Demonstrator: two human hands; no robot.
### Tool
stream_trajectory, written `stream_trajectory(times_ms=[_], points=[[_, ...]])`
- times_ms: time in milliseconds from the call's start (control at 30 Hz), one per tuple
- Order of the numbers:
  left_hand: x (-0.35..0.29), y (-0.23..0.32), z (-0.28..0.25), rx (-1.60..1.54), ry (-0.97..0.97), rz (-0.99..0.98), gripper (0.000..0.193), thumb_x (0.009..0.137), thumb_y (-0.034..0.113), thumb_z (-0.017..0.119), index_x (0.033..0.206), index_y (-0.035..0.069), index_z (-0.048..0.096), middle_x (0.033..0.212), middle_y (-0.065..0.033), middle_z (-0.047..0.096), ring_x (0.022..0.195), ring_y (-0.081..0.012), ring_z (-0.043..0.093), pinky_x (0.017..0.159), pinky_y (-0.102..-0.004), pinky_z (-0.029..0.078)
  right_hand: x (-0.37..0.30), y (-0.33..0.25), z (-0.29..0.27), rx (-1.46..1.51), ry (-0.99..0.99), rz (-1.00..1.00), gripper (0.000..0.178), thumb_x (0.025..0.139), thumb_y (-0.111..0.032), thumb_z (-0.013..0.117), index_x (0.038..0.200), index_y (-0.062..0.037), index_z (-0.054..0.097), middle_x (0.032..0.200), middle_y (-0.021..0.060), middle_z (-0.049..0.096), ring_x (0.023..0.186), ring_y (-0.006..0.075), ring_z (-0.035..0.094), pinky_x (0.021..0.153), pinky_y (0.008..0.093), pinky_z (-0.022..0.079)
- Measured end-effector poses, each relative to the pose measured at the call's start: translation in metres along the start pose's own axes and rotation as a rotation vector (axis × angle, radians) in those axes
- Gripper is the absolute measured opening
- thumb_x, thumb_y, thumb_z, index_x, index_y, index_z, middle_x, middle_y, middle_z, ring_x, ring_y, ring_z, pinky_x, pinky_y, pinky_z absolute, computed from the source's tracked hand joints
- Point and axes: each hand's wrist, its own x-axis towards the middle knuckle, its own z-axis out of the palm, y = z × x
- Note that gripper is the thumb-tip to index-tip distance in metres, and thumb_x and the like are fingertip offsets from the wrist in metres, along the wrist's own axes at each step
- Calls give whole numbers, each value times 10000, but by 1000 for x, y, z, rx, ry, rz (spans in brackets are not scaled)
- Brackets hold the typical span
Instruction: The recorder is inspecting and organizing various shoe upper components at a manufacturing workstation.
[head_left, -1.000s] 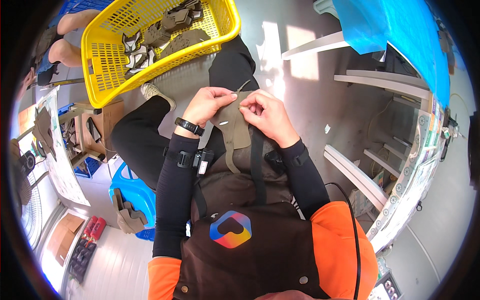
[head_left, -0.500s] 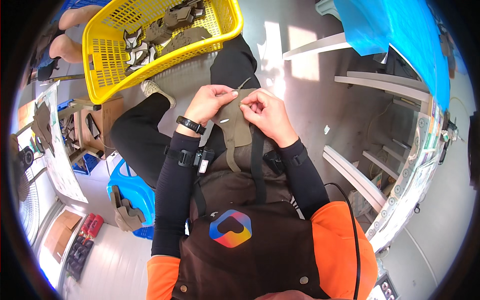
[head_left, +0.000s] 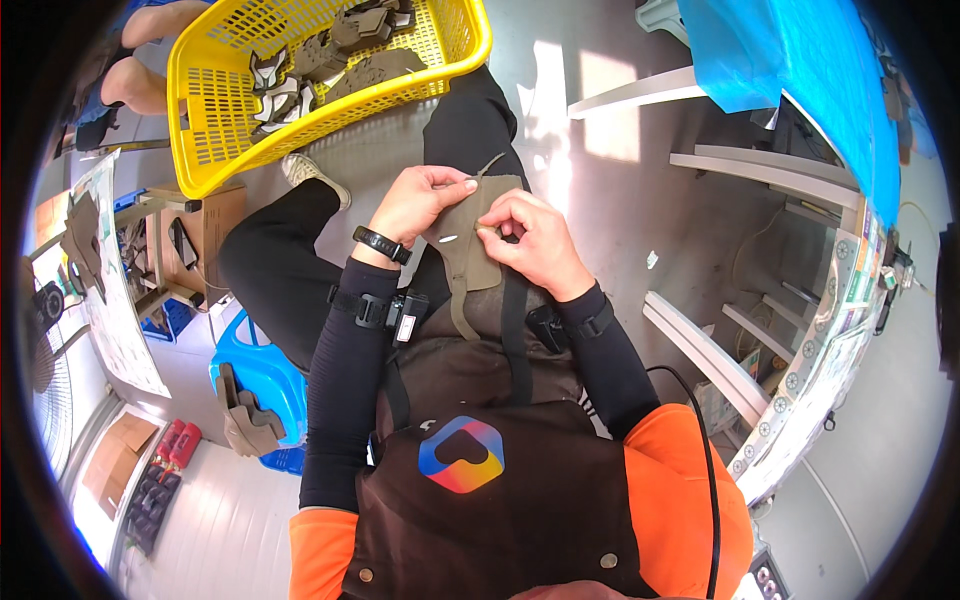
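An olive-brown fabric piece (head_left: 483, 273) with a narrow strap lies over my lap, a small white mark on its left part. My left hand (head_left: 412, 207) is closed, thumb and fingers pinching the piece's upper left edge, where a thin cord end (head_left: 491, 163) sticks up. My right hand (head_left: 540, 243) is also closed. Its thumb and index finger pinch at the middle of the piece, near its right side. Whatever fine bit sits between those fingertips is too small to make out.
A yellow basket (head_left: 210, 160) holding several brown cut pieces stands ahead on the left. More brown pieces (head_left: 247, 415) rest on a blue stool (head_left: 262, 375) at my left. White table legs (head_left: 705, 355) and a blue sheet (head_left: 730, 60) are at right. Another person's bare leg (head_left: 137, 85) shows far left.
My right hand has shifted slightly down and left over the fabric piece, its pinch lower than before. My left hand keeps its hold at the upper edge.
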Motion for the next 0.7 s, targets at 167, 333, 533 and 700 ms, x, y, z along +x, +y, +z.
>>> stream_trajectory(times_ms=[167,333,533,700], points=[[-2,7,2,7,13,-13,164,881,190,683,944,40,698,791,25,660,697,-38,572,625,-201,454,1,-1,2,3,23,14,123,730,-4,727,827,-28,654,816,21,589,626,73,506,561,216,429],[-1,5,2,12,33,45,186,875,209,689,949,39,699,766,21,659,659,-39,571,587,-203,450,4,2,7,39,205,67,137,727,9,726,833,-24,646,816,29,583,627,86,517,562,220,441],[-3,3,2,-29,12,34,189,865,201,697,947,31,700,786,13,668,684,-43,577,612,-205,458,-3,-7,3,-54,28,-9,123,716,-10,719,812,-31,645,796,52,587,651,143,560,590,264,473],[5,2,7,-32,1,53,186,856,191,706,945,27,700,797,13,670,702,-43,582,631,-207,466,-9,-11,-4,-210,-89,-165,130,692,-22,718,807,-40,660,814,58,599,697,195,570,634,286,480]])
